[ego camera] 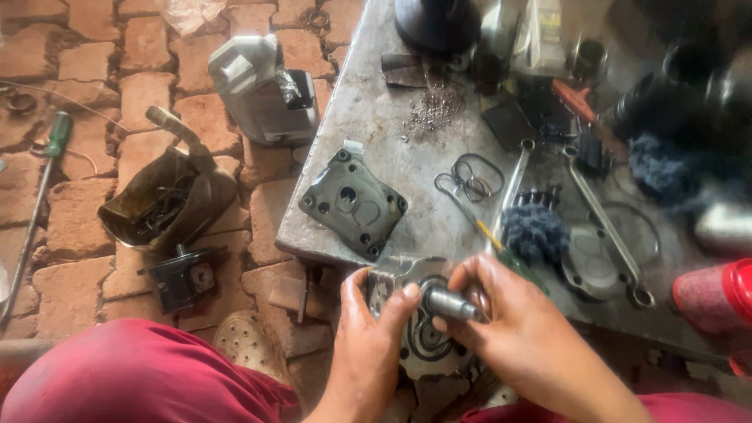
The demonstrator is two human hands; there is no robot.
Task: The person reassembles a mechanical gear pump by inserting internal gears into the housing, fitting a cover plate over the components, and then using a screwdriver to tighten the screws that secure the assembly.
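My left hand (374, 329) grips the side of a grey metal pump housing (427, 337) held at the near edge of the workbench. My right hand (517, 329) pinches a short steel shaft (450, 303) that points into the round bore of the housing. A square metal cover plate (352, 204) with corner holes lies flat on the bench just beyond my hands. Thin black seal rings (474, 176) lie on the bench past it.
The steel workbench (392, 110) carries two long spanners (603, 219), a round metal cover (591, 266), a dark gear (535, 231), metal filings and a red container (717, 294). On the brick floor stand a grey jerrycan (258, 86), a cut oil can (168, 200) and a green-handled screwdriver (47, 164).
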